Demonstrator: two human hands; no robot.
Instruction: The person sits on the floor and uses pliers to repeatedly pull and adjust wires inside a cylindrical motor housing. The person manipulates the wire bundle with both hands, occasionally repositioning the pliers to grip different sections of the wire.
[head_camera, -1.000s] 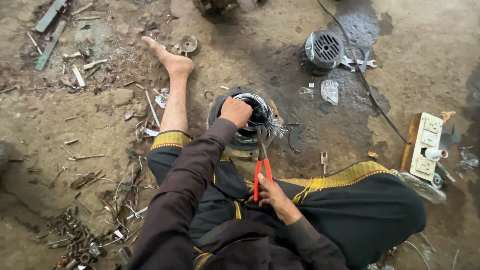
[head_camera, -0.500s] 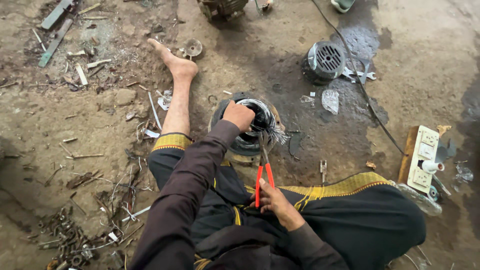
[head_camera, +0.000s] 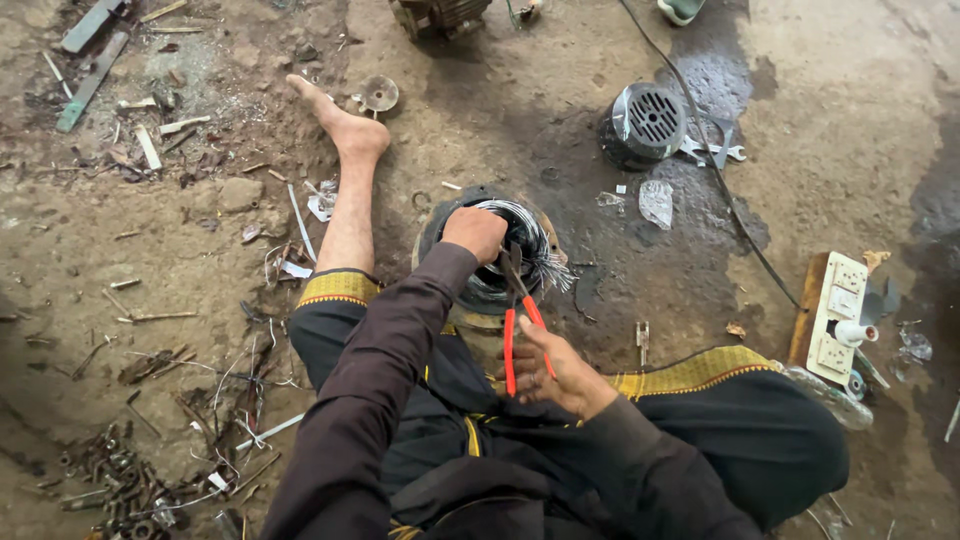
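- Right hand (head_camera: 560, 372) fingers clamped on red-handled pliers (head_camera: 520, 320), nose at the wire bundle (head_camera: 525, 240) in the stator (head_camera: 490, 255).
- Left hand (head_camera: 475, 232) fingers closed on top of the coil, holding it.
- Stator sits on the floor (head_camera: 200, 260) between the legs, mid-floor; wire still packed inside, loose ends fan right, so removal looks partly done.
- Far: fan cover (head_camera: 645, 122), cable (head_camera: 720, 180), switch board (head_camera: 835, 315) at right edge, scrap at left edge. Dirt, oil-stained floor.
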